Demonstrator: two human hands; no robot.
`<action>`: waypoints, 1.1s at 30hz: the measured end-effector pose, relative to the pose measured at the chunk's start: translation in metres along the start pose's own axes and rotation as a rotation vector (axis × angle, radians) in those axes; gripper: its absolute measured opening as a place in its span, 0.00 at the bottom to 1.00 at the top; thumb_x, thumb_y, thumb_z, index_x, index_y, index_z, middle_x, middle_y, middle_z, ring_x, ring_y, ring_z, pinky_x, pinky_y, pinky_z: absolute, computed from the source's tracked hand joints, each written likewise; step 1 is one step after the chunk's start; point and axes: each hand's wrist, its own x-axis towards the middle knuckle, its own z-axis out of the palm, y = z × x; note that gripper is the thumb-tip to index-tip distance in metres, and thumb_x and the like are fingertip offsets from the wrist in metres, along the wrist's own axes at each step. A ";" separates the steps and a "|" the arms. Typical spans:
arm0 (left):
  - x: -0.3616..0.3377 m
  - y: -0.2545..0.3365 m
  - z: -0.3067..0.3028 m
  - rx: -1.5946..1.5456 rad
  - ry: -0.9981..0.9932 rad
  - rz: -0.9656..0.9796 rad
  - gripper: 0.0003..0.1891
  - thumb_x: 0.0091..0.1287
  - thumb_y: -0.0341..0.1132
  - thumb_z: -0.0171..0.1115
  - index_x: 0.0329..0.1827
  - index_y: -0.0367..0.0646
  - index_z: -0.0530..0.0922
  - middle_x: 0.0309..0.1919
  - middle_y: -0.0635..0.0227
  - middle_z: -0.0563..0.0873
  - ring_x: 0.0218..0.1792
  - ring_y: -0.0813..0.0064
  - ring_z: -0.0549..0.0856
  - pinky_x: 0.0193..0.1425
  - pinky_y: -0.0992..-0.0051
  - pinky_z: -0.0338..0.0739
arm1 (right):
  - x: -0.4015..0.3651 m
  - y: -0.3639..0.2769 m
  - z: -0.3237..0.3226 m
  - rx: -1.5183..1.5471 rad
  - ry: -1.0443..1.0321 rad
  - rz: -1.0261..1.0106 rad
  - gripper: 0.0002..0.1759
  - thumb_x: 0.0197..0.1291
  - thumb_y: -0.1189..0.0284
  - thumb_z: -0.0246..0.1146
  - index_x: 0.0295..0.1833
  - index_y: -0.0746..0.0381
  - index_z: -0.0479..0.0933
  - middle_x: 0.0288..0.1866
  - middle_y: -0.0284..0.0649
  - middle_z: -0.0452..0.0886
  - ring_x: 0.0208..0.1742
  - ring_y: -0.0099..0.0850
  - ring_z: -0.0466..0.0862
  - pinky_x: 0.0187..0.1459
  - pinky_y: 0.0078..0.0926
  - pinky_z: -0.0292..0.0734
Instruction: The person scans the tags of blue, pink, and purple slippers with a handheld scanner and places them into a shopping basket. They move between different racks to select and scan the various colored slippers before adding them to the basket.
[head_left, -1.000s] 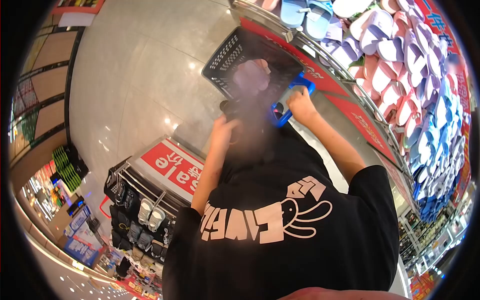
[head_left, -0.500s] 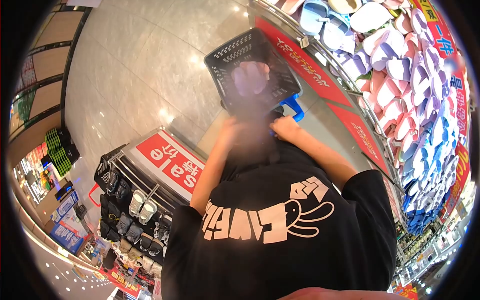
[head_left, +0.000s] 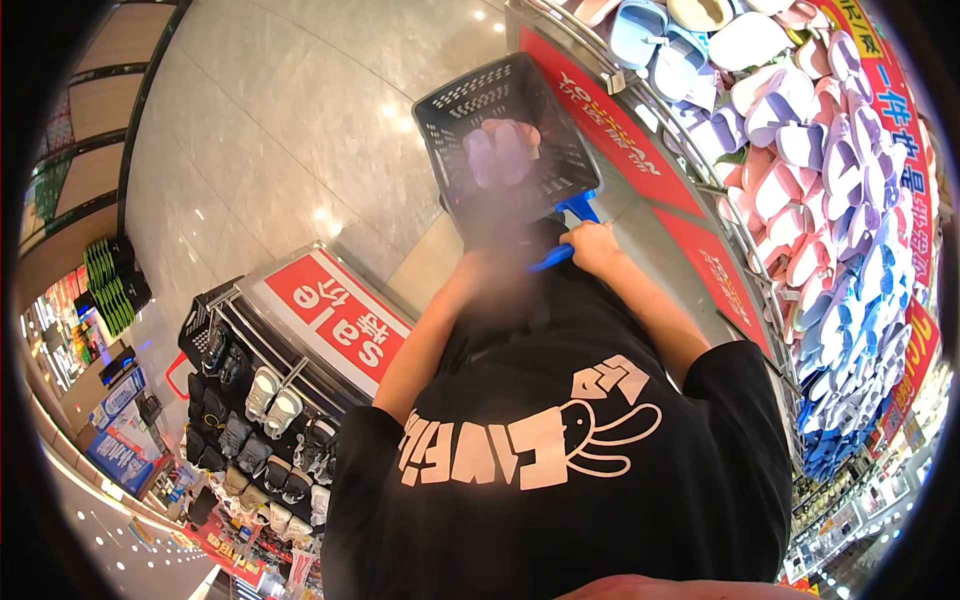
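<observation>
A black shopping basket (head_left: pixel 500 75) with slotted walls stands ahead of my body, seemingly on a wheeled frame. Inside it lie purple slippers (head_left: pixel 497 155), with something pinkish beside them. A blue handle (head_left: pixel 553 258) comes off the near side of the basket toward my waist. My right hand (head_left: pixel 593 246) is closed around the right part of that handle. On the other side, my left hand (head_left: pixel 474 268) is close to the handle's left end, but a hazy smear over the view hides its fingers and any grip.
To the right, a rack (head_left: pixel 690 150) heaped with pastel slippers (head_left: pixel 800 145) runs alongside, with red sign panels (head_left: pixel 600 115) on its side. At left stands a shoe display (head_left: pixel 262 440) under a red sale sign (head_left: pixel 335 315). Grey tiled floor (head_left: pixel 270 130) extends ahead.
My right hand has shifted slightly up and right, and more of the blue handle shows. The sale sign and shoe display sit slightly farther left and lower in view.
</observation>
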 end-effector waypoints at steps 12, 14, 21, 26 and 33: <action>-0.005 0.002 0.001 -0.005 -0.089 0.074 0.20 0.58 0.36 0.62 0.51 0.35 0.82 0.46 0.56 0.87 0.46 0.62 0.84 0.49 0.65 0.79 | -0.003 0.003 0.005 -0.038 -0.072 -0.141 0.17 0.49 0.77 0.61 0.42 0.45 0.83 0.38 0.36 0.85 0.49 0.42 0.83 0.48 0.52 0.75; 0.010 -0.009 0.005 0.112 -0.063 -0.092 0.18 0.60 0.37 0.62 0.50 0.37 0.83 0.46 0.57 0.87 0.46 0.61 0.84 0.47 0.61 0.80 | 0.004 0.011 -0.003 -0.053 -0.034 -0.170 0.16 0.48 0.77 0.61 0.41 0.46 0.84 0.38 0.36 0.85 0.49 0.41 0.83 0.48 0.52 0.75; 0.019 -0.028 -0.006 0.243 0.117 0.194 0.13 0.62 0.31 0.60 0.47 0.35 0.83 0.36 0.64 0.87 0.35 0.69 0.85 0.40 0.68 0.79 | 0.045 0.015 -0.022 -0.090 0.179 -0.207 0.11 0.48 0.77 0.62 0.36 0.51 0.84 0.38 0.35 0.85 0.50 0.39 0.82 0.46 0.46 0.78; 0.005 0.013 -0.021 0.139 0.156 0.256 0.15 0.58 0.25 0.60 0.48 0.33 0.82 0.37 0.65 0.87 0.34 0.75 0.82 0.41 0.75 0.76 | 0.074 -0.012 -0.038 -0.132 0.276 -0.100 0.11 0.49 0.77 0.61 0.38 0.52 0.84 0.43 0.32 0.84 0.54 0.38 0.81 0.48 0.47 0.77; 0.001 -0.002 -0.083 -0.054 0.199 0.083 0.18 0.56 0.26 0.63 0.50 0.33 0.81 0.40 0.63 0.88 0.39 0.72 0.84 0.46 0.74 0.77 | 0.115 -0.064 -0.036 -0.144 0.193 0.125 0.12 0.55 0.74 0.59 0.41 0.50 0.84 0.48 0.39 0.83 0.58 0.39 0.80 0.52 0.48 0.77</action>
